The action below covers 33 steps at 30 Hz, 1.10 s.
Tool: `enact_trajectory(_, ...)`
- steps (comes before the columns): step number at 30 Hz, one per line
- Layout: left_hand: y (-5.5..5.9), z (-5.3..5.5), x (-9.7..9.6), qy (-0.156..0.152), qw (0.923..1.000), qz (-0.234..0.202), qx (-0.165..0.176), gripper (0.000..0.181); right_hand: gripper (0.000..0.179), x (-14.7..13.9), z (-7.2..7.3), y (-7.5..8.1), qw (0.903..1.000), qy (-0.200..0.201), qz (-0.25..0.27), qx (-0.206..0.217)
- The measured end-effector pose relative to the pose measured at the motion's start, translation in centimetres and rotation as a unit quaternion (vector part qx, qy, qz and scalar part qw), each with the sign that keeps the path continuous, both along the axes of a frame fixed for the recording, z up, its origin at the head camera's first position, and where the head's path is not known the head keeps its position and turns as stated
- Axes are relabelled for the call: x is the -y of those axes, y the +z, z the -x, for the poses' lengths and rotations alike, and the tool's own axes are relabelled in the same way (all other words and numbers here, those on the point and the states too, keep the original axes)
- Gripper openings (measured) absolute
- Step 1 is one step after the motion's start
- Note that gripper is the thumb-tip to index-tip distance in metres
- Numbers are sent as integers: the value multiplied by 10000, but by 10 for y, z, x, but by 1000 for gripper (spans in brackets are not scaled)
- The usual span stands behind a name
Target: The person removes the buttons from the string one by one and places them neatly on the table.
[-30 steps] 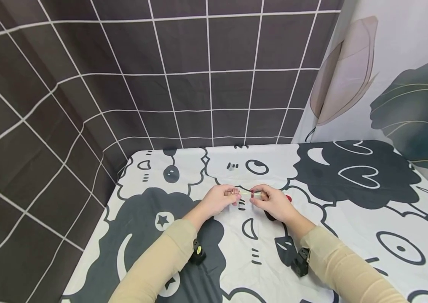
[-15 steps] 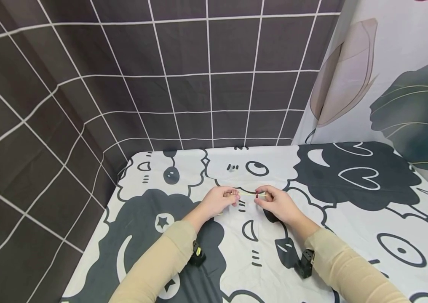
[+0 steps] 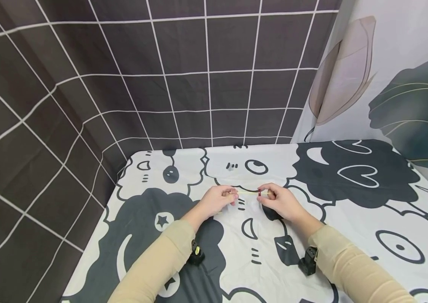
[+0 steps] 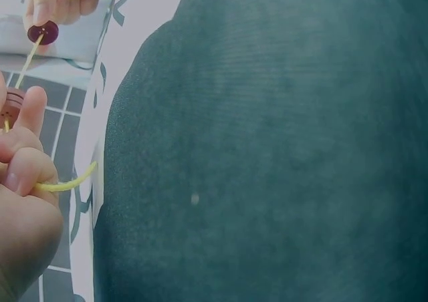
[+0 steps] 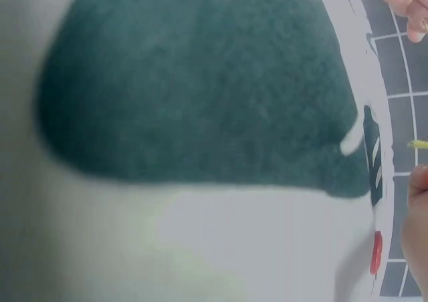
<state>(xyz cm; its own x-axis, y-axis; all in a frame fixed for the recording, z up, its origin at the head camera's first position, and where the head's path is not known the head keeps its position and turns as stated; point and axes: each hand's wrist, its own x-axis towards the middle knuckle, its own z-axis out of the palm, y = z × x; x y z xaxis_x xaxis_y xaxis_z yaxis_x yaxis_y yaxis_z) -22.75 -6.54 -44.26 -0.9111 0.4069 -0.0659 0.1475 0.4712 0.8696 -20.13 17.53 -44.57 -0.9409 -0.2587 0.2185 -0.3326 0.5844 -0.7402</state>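
Observation:
A yellow string (image 3: pixel 247 192) runs taut between the two hands in the head view. At its left end my left hand (image 3: pixel 215 200) grips the string and a small stack of brownish-red buttons (image 4: pixel 12 108), partly cut off in the left wrist view. A short yellow tail comes out of the curled fingers there. My right hand (image 3: pixel 283 203) pinches a dark red round button (image 4: pixel 43 33), which is threaded on the string; its holes show in the left wrist view. More string sticks out behind those right fingers.
A printed black-and-white cloth (image 3: pixel 233 248) covers the table under both hands. One red thing (image 5: pixel 376 252) lies on it by the right hand. Dark gridded fabric (image 3: pixel 187 92) hangs behind and at the left; a leaf-print curtain (image 3: pixel 350 75) hangs at the right.
My right hand has moved a little to the right with the dark red button, so more string shows between the hands. The left hand has stayed nearly still.

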Motion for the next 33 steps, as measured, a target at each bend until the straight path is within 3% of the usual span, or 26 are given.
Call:
enact_trajectory(15,1,1,4,-34,9999,-108,57,30,28,-5,0,1,9998,-142,30,95)
enact_trajectory(33,2,-1,7,-34,9999,12,-143,30,31,-15,-2,1,9996,-261,23,108)
